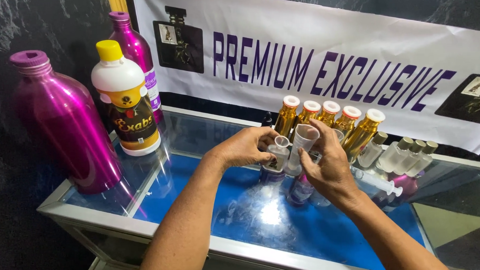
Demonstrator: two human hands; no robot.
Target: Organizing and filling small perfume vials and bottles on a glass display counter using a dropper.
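Clear measuring cylinder pinched in my right hand, tilted left toward small funnel on bottle; left hand fingers clamped there, mid-counter.

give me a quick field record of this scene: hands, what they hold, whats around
setting: glass-topped counter over a blue base, white banner behind
left hand: grips a small clear bottle with a small funnel in its neck
right hand: holds a clear measuring cylinder, tilted toward the funnel
near hands: syringe lying on the glass
back row: five gold bottles, then small clear bottles
left side: two magenta metal bottles, white bottle with yellow cap
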